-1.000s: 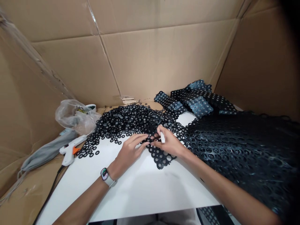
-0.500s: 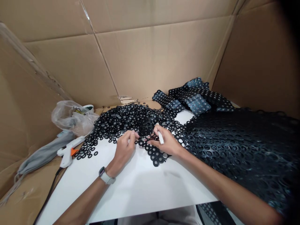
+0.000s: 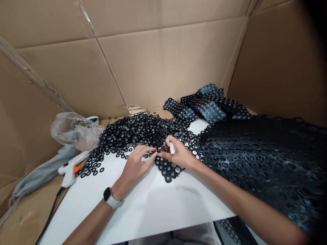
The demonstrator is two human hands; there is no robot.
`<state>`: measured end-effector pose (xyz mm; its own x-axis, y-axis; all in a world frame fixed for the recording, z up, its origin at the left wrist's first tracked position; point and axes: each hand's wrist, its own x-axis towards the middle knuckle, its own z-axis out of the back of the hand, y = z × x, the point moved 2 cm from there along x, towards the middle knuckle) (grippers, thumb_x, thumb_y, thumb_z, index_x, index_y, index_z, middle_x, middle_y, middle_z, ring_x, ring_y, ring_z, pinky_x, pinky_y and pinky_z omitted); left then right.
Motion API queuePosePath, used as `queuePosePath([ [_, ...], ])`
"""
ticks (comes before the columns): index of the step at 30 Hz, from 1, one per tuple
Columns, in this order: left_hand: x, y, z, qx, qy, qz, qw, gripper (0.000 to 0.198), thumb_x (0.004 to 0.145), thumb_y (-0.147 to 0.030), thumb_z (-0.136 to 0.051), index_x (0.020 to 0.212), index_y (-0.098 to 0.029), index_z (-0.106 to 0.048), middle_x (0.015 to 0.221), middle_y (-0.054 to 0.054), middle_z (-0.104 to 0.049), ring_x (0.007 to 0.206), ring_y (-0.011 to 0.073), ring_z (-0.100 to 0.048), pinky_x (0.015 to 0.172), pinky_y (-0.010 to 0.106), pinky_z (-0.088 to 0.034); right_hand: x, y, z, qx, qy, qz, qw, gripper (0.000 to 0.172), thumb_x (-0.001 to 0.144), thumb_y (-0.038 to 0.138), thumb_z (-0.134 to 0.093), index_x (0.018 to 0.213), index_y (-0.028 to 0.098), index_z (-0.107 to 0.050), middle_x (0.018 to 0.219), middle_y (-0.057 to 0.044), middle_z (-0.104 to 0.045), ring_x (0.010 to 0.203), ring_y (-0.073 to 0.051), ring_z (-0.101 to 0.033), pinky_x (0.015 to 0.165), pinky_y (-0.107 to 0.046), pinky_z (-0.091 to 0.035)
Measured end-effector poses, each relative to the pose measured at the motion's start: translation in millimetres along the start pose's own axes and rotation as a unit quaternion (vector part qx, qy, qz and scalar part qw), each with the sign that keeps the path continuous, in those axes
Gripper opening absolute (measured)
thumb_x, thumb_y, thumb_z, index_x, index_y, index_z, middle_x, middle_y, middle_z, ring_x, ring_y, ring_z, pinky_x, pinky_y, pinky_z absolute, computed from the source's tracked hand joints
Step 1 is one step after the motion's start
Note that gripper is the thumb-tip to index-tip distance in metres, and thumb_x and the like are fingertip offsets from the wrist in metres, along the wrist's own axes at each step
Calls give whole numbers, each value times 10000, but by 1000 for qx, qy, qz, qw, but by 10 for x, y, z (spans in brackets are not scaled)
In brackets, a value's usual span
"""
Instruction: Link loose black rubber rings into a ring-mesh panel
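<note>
My left hand point(image 3: 139, 162) reaches in from the left, thumb and forefinger pinched around a small black ring at the edge of a mesh of joined black rings point(image 3: 167, 170). My right hand point(image 3: 180, 151) has a short white pen-like stick point(image 3: 172, 147) tucked in its fingers. Its thumb and forefinger also hold the mesh's upper part from the right. The mesh hangs down between the hands over the white tabletop point(image 3: 133, 207). Just behind them lies a heap of loose black rings point(image 3: 130, 131). The fingertips hide part of the joint.
A large sheet of joined rings point(image 3: 260, 160) covers the right side. Folded ring strips point(image 3: 209, 105) lie at the back. On the left are a white glue gun point(image 3: 71, 170) with its cord, a clear plastic bag point(image 3: 76, 131) and a grey cloth pouch point(image 3: 44, 173). Cardboard walls point(image 3: 163, 61) enclose the table.
My left fingers have moved right, from beside the loose rings up against the mesh's edge, close to my right fingertips. The right hand keeps the stick and mesh. The view has shifted slightly.
</note>
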<state>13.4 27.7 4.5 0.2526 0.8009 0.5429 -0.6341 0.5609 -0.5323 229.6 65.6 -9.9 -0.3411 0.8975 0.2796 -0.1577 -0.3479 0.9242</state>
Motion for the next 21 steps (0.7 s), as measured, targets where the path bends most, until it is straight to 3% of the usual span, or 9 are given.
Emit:
queuePosePath([
  [3,33,95,54,-3,-15,45,999,196,1055,-396,-704,1008,-251,-826,1009,50,-852,891,227,-781,794,353,-623,6,11,20,-9,-5,-1,1000,370,815,350,-780,902,277,-427,864,44,-570,782,-196,-534,724,-303,-410],
  [6,92,340,255,3,-62,98,993,269,1065,-439,-670,998,-216,-804,969,54,-851,855,219,-793,739,319,-625,20,-41,49,-12,-13,-23,1000,375,800,335,-784,893,278,-425,846,44,-579,747,-192,-533,667,-288,-382],
  [9,133,599,480,26,-120,135,983,339,1052,-495,-663,1079,-184,-794,1026,92,-849,859,229,-788,720,322,-621,20,-123,76,-7,-6,-58,998,402,793,329,-801,910,283,-420,798,62,-594,651,-167,-500,590,-269,-341],
  [12,138,703,563,53,-138,140,979,424,1006,-516,-725,1252,-175,-777,1205,135,-827,883,237,-778,694,331,-612,1,-205,87,7,19,-86,996,492,720,299,-881,952,285,-448,835,62,-661,624,-152,-516,557,-259,-356],
  [15,113,571,459,67,-115,103,986,449,1019,-480,-730,1373,-205,-741,1321,137,-781,979,247,-768,769,365,-626,-11,-252,75,32,32,-101,994,538,671,224,-892,964,288,-445,890,37,-716,645,-159,-573,545,-257,-399],
  [21,5,49,62,55,5,-33,998,222,1061,-359,-728,1259,-277,-787,1233,83,-780,1137,255,-750,955,396,-628,6,-147,-8,115,25,-79,990,523,716,260,-840,949,301,-374,938,29,-707,835,-218,-734,639,-292,-552],
])
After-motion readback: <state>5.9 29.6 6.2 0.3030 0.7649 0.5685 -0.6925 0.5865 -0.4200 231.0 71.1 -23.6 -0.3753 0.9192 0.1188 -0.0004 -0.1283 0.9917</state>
